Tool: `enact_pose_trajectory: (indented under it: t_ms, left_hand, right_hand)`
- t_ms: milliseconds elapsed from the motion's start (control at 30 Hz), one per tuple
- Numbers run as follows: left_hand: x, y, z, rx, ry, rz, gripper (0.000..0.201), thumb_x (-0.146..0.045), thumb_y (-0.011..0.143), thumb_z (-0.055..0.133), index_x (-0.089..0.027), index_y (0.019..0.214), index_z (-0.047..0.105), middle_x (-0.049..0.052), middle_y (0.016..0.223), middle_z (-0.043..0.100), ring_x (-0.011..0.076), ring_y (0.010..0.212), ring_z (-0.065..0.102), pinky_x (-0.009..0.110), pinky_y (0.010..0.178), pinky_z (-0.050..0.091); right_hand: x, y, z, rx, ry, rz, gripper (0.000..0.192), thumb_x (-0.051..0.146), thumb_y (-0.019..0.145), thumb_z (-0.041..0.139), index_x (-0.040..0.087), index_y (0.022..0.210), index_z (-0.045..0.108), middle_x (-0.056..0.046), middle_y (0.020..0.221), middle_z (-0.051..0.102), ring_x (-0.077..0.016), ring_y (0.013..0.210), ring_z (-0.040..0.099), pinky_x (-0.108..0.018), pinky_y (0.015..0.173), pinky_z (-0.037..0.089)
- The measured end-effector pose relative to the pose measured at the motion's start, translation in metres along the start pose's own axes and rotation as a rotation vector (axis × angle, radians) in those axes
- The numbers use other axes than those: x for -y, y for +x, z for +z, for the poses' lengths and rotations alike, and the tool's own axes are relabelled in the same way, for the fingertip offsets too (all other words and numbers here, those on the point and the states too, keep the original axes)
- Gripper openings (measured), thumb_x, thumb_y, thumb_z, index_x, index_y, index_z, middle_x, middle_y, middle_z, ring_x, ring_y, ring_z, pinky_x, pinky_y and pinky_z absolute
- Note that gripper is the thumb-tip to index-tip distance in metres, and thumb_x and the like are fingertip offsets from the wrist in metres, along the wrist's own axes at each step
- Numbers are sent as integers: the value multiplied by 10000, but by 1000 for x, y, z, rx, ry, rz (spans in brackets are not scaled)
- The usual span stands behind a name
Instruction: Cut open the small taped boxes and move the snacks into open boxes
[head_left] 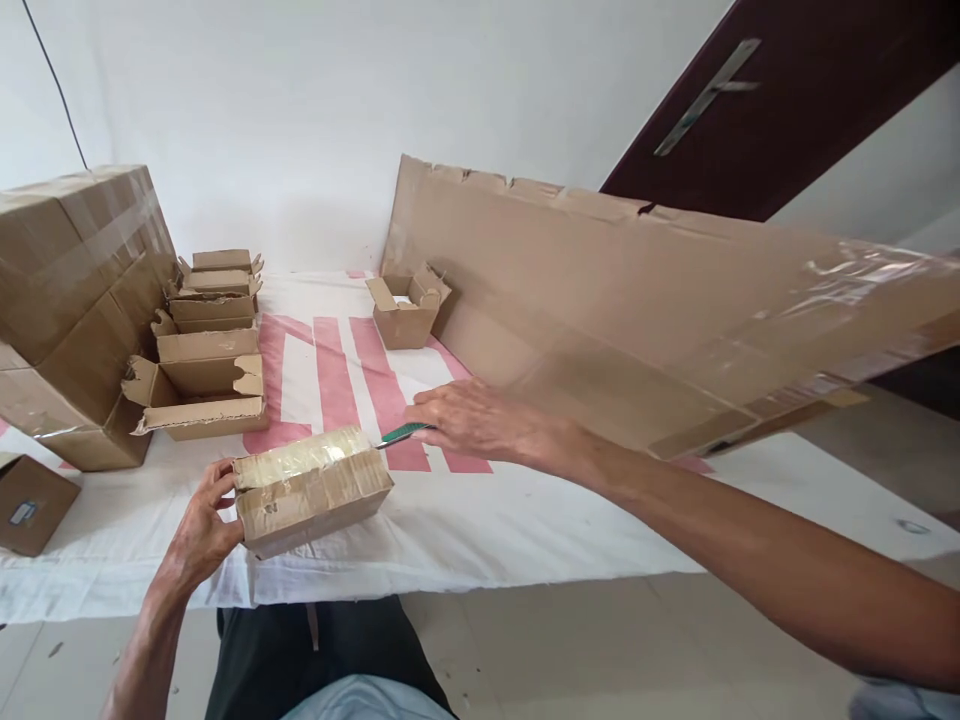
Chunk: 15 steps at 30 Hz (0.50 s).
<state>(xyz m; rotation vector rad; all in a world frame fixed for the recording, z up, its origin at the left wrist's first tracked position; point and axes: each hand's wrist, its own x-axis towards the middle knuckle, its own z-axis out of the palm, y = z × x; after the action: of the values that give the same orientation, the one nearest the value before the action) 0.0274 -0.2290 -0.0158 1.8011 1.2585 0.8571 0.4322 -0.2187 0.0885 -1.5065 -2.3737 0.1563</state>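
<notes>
**Head view: taped box held at lower left, cutter brought to its top right end**

Lower left of centre: left hand [201, 530] is curled around the left end of a small taped carton [311, 487], thumb on the near side, fingers behind. The carton is tilted, its right end raised, and sits over the front edge of a white cloth with red stripes [525, 520]; whether it rests on the cloth cannot be told.

Centre: right hand [472, 420] is closed on a green-handled cutter [401, 433], tip pointed left, at or just beside the carton's upper right corner. Actual contact is not resolved.

Judgement on the step: the tape seam along the top should be followed shallowly, with the blade kept away from the left thumb and fingers, and the carton braced firmly so it is not pushed back by the stroke.

Surroundings, left to right: a flat carton [26, 505] at the far-left edge, large sealed boxes [75, 290] at upper left, a row of opened small cartons [206, 375] beside them, one open carton [407, 310] at upper centre. A large flattened cardboard sheet [637, 310] leans across the right half, close behind the right forearm; elbow room is limited by it. A dark door [787, 90] is seen at upper right.
</notes>
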Motion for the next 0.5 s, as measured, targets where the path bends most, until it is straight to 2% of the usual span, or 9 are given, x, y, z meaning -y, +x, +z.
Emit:
enact_pose_trajectory:
  t_ms: [100,133,233,300,367,433,500]
  left_hand:
    - [2,-1,-2,13,-2,28,423,-218,722,749,-313,1128,822,72,1482,572,319,1375,579,406,1043,577]
    - [1,-1,-3,24,-5,44,423,-212,725,753,-316,1128,828,73,1496,565,330,1415,552,421,1087,560]
    - [-2,0,-4,62,-18,81,449,-204,750,759,-328,1176,826,83,1533,544,359,1519,459,458,1171,515]
    - [-4,0,-6,100,-32,76,507,-241,789,768,-348,1284,787,93,1523,555,369,1515,465,475,1151,535]
    - [-5,0,-9,129,-41,58,577,-331,830,796,-365,1401,720,103,1543,547,376,1493,488,488,1125,551]
    - [-5,0,-12,142,-37,34,707,-447,827,842,-381,1501,636,108,1600,502,386,1492,483,507,1128,543]
    - [-5,-1,-14,162,-26,8,879,-541,783,885,-398,1580,541,107,1638,459,398,1505,461,529,1144,523]
  right_hand:
    - [-22,-18,0,63,167,91,265,420,988,556,260,921,757,9,737,676,-176,642,555,-305,621,351]
    - [-28,-26,8,16,227,155,302,453,1005,526,250,972,746,5,771,682,-181,664,574,-304,629,387]
    - [-40,-56,60,-125,328,288,362,472,1022,456,219,1062,712,-39,879,722,-219,769,647,-330,691,486]
    - [-44,-80,108,-190,271,371,324,426,1008,451,217,1041,696,-75,910,730,-255,815,675,-375,743,523]
    - [-46,-103,150,-256,199,402,318,416,1009,453,221,1094,690,-113,991,738,-297,959,691,-419,835,543]
    - [-49,-122,179,-268,140,428,341,432,1016,451,216,1128,690,-132,1022,736,-323,985,685,-456,858,547]
    - [-51,-133,191,-260,106,444,352,451,1011,463,212,1125,696,-137,1003,731,-338,958,676,-480,843,548]
